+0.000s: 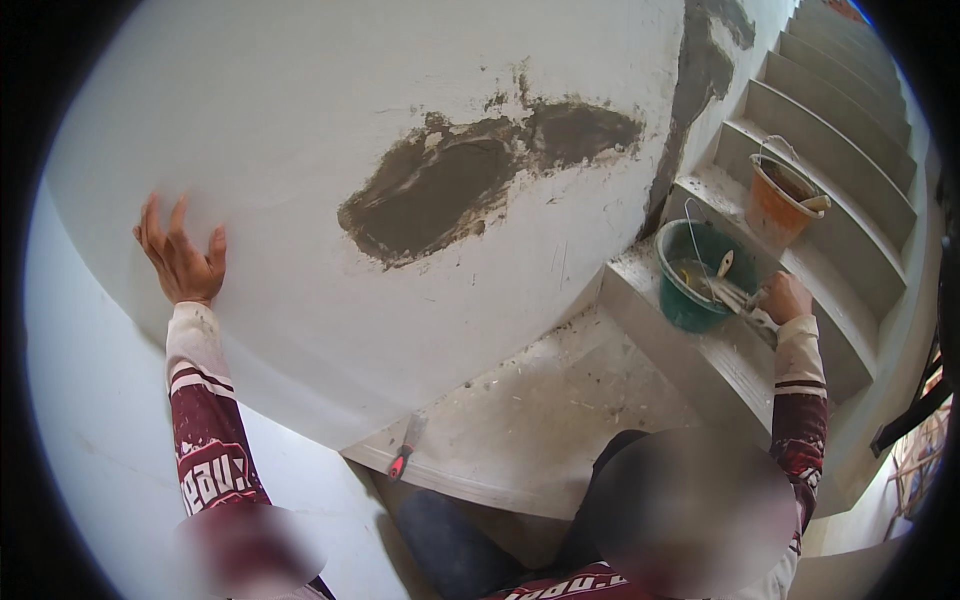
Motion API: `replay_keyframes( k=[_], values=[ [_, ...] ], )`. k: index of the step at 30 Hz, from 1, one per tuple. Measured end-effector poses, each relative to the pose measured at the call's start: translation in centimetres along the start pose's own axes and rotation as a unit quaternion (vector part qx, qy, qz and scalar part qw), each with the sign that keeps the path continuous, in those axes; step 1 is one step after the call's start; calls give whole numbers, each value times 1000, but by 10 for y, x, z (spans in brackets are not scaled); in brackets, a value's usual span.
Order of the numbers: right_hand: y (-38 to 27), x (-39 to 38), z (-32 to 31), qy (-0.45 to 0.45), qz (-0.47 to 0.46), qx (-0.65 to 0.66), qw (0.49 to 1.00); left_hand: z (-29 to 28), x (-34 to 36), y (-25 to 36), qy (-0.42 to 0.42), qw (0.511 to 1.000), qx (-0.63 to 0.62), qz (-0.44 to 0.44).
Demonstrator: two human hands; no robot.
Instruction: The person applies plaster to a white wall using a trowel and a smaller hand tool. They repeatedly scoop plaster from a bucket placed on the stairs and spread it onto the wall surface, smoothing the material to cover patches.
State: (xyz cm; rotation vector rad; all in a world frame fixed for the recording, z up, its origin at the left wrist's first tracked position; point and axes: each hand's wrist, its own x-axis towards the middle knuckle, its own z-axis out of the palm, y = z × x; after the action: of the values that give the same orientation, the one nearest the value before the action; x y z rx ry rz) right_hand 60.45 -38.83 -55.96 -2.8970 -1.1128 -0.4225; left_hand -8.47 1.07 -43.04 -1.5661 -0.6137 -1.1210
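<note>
My left hand rests against the white wall on the left, its fingers spread and nothing in it. Off to the right, my right hand is closed beside the rim of a green bucket. A grey, mortar-smeared flat tool reaches from its fingers toward the bucket; its exact kind is unclear. A pale-handled brush leans inside the bucket. Between my hands, a dark grey patch of mortar with ragged edges lies on the wall, apart from both hands.
An orange bucket stands on a higher stair behind the green one. Concrete stairs climb to the upper right. A scraper with a red and black handle lies at the landing's near edge. Another mortar strip runs up the wall.
</note>
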Motion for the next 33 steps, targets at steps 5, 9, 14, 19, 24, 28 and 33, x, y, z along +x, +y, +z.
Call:
replay_keyframes(
  k=[5, 9, 14, 19, 24, 28, 33],
  values=[
    [-22, -25, 13, 204, 63, 191, 958, 1, 5, 3, -3, 1000, 9, 1],
    [-91, -14, 39, 330, -93, 395, 852, 0, 1, 4, -6, 1000, 10, -3],
    [-249, -9, 77, 283, -103, 568, 766, -3, 3, -4, -11, 1000, 18, 3],
    [-369, -8, 94, 327, -96, 644, 685, 1, 2, 2, -8, 1000, 12, 4],
    [-419, 9, 87, 342, -121, 622, 695, -1, -2, 4, -17, 1000, 9, 10],
    [-413, 80, 59, 390, -103, 589, 700, -2, -1, 0, -15, 999, 23, 30],
    [-382, 120, 20, 392, -16, 644, 657, 3, 4, 5, 5, 1000, 12, 26]
  ],
)
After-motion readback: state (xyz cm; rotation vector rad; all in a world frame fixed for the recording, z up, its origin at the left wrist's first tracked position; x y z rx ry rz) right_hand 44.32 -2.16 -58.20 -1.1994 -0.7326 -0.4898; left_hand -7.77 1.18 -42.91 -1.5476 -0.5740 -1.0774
